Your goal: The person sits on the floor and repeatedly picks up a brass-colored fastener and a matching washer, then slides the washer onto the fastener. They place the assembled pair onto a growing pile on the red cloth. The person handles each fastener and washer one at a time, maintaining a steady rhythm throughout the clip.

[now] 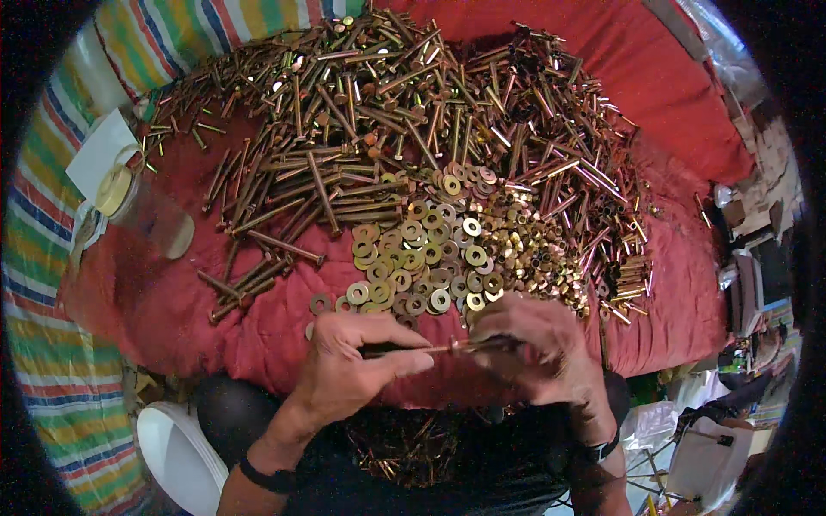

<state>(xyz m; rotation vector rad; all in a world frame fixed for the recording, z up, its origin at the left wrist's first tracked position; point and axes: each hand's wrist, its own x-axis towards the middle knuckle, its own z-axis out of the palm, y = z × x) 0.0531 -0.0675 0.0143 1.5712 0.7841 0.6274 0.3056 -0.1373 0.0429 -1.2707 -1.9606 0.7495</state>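
Observation:
My left hand (pixel 357 365) pinches a long, thin metal bolt (pixel 440 348) between thumb and forefinger. The bolt lies almost level in front of me, at the near edge of the red cloth. My right hand (pixel 538 344) is closed round its other end, with the fingers smeared by motion. A small reddish piece shows on the shaft between the hands; its kind is too blurred to tell. Just beyond my hands lie a heap of flat brass-coloured washers (pixel 413 258) and, to its right, a pile of small golden nuts (pixel 538 249).
Long bolts (pixel 344 112) cover the far part of the red cloth (pixel 172 284), with metal sleeves (pixel 635 275) at the right. A clear jar with a yellowish lid (pixel 114 191) lies at the left. More metal pieces (pixel 404 451) rest in my lap. A white stool (pixel 176 451) stands lower left.

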